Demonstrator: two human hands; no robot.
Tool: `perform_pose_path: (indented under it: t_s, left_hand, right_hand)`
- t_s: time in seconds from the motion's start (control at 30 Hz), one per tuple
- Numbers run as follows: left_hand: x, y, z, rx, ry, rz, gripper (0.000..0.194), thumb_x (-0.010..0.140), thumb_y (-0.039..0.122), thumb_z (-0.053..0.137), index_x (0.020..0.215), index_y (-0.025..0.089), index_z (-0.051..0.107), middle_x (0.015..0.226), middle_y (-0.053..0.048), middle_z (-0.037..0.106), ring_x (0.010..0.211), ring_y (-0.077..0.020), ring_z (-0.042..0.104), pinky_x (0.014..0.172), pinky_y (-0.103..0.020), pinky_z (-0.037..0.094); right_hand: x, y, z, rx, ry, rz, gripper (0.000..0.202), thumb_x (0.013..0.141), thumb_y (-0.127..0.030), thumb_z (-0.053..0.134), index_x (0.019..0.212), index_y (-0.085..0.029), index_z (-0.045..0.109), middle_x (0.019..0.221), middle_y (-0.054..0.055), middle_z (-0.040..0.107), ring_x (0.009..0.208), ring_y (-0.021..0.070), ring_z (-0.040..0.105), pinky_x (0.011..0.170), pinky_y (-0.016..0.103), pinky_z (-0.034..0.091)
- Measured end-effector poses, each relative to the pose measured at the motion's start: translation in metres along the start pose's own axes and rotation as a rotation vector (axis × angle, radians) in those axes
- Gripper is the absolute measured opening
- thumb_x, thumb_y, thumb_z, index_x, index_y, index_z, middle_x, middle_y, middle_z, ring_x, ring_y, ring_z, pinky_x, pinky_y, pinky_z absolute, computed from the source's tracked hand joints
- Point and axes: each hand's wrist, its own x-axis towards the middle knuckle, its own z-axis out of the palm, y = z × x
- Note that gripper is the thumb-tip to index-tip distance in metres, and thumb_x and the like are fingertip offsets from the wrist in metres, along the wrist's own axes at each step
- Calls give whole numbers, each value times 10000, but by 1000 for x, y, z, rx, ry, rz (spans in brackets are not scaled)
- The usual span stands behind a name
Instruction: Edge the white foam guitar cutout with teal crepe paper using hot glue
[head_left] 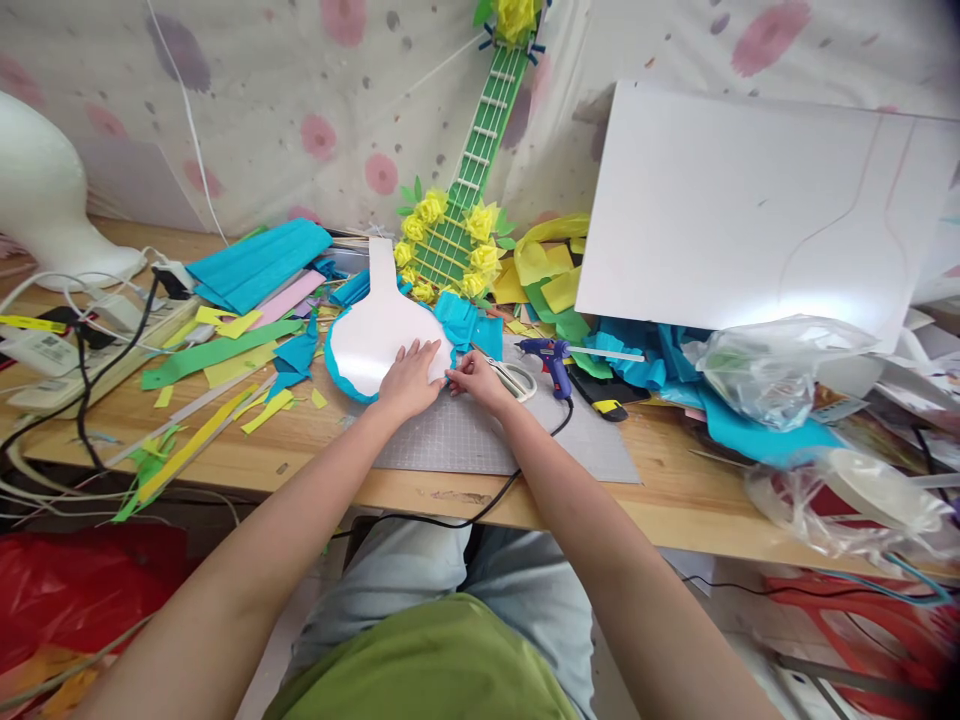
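Note:
A white lute-shaped cardboard cutout (360,340) lies on the grey cutting mat (450,440), its neck pointing away from me. Blue crepe paper (343,383) edges much of its round body. My left hand (411,378) rests flat on the lower right of the body, fingers stretched out. At the right rim, my right hand (480,382) pinches the blue crepe paper edging between thumb and fingers. A loose blue crepe piece (456,318) sits by the upper right of the body. Just right of my right hand are scissors (517,380) and a purple glue gun (553,362).
A green paper lute with yellow flowers (480,150) leans on the wall behind. Paper scraps (225,350) and a power strip (105,350) lie left. A large white board (720,210) and plastic-wrapped rolls (847,500) stand right. The glue gun's black cord (495,497) crosses the table edge.

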Motion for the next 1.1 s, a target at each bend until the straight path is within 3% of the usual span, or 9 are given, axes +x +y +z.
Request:
perform_pose_path:
  t_s: [0.1,0.37,0.53,0.73,0.83,1.1]
  left_hand:
    - [1,-1,0,-7,-8,11,631,830,285,447,1405,126,241,1460,-87,293,1360,-263,201,1119,-413,163]
    - [-1,-3,3,8,47,26,619,840,295,407,1398,83,242,1442,-119,321,1350,-273,226,1109,-428,182]
    - [-2,-1,5,0,112,1,664,848,429,408,1381,57,268,1402,-155,378,1329,-276,277,1098,-417,212]
    - [1,1,7,7,121,-66,612,842,383,452,1388,158,292,1387,-95,419,1320,-266,303,1085,-386,245]
    - [1,2,7,24,124,-47,588,848,357,439,1384,155,307,1385,-93,421,1322,-261,300,1093,-389,226]
    - [-1,2,4,-21,149,-105,649,806,392,499,1384,156,320,1370,-110,438,1304,-261,335,1073,-372,278]
  right_hand:
    - [-1,-2,0,45,-31,23,371,700,-259,665,725,-227,296,460,-119,520,462,78,565,479,209,511]
    - [0,-9,8,-25,104,61,319,761,-136,586,703,-228,286,407,-129,490,372,67,501,374,162,441]
    - [0,-11,10,-44,98,97,293,800,-178,561,705,-227,289,396,-118,496,360,76,511,375,173,452]
    - [3,-13,16,-107,202,126,291,799,-182,559,692,-228,292,386,-113,482,324,68,464,320,146,364]
    - [4,-14,19,-135,258,147,307,786,-173,573,684,-230,288,364,-120,448,310,66,444,305,139,318]
    - [1,-22,16,-127,172,176,263,897,-353,435,700,-220,322,400,-73,507,330,73,463,336,157,369]
